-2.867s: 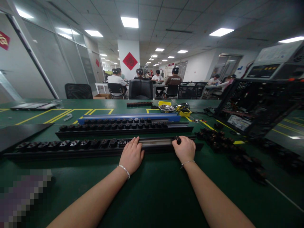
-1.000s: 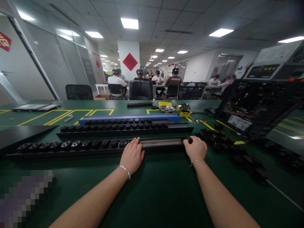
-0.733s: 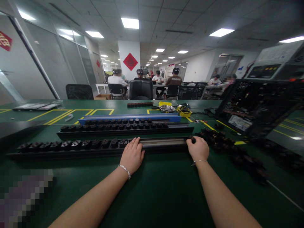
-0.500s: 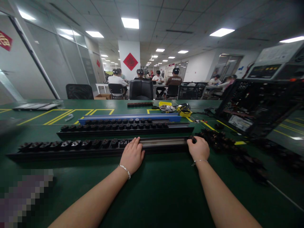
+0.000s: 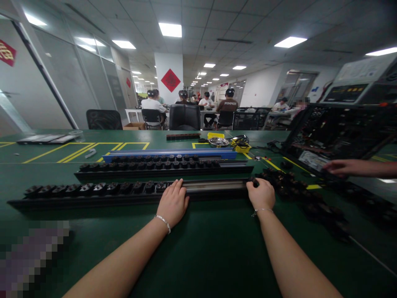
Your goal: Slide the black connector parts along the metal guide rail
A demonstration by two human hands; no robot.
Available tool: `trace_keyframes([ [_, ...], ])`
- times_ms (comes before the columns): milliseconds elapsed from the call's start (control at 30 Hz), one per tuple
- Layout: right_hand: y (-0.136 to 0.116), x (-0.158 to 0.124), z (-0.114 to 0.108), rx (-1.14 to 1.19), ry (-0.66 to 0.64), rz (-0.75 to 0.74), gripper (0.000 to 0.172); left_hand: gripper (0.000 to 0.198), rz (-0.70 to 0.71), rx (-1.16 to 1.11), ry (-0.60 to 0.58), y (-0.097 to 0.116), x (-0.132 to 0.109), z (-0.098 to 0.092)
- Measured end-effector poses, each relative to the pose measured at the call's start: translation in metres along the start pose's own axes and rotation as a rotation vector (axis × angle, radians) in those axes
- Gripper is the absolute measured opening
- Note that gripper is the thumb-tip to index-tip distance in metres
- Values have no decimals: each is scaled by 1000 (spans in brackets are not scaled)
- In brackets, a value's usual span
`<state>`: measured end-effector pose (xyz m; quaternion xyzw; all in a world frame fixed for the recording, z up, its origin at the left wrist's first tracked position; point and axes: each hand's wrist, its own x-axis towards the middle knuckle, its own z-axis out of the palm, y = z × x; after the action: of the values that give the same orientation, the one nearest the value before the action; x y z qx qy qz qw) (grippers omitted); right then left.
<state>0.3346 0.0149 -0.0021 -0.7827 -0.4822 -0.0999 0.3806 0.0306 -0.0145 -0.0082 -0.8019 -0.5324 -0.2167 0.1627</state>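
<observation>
A long black power-track rail (image 5: pixel 214 186) lies across the bench in front of me. Several black socket modules (image 5: pixel 112 189) sit in its left part, while the right part shows a bare metallic channel. My left hand (image 5: pixel 173 201) rests on the rail beside the last module, fingers stretched out together and the thumb apart. At the rail's right end, my right hand (image 5: pixel 261 193) has its fingers curled around a small black socket module (image 5: pixel 254 182), mostly hidden by the fingers.
Behind lie a second black rail (image 5: pixel 164 169) with modules and a blue rail (image 5: pixel 170 154). Loose modules (image 5: pixel 313 198) are heaped at right. A co-worker's hand (image 5: pixel 338 167) reaches in beside an open computer case (image 5: pixel 335 136). A metal bowl (image 5: pixel 218 142) stands farther back.
A co-worker's hand has come in from the right, over the loose modules. My right hand has shifted very slightly right; my left hand stays in place.
</observation>
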Motion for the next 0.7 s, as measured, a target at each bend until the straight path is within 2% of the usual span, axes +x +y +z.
trace_keyframes([
  [333,13,7,7,61,96,26,36,23,-7,-9,5,0,-1,1],
  [700,20,10,6,81,94,52,36,23,-5,-15,4,0,0,0],
])
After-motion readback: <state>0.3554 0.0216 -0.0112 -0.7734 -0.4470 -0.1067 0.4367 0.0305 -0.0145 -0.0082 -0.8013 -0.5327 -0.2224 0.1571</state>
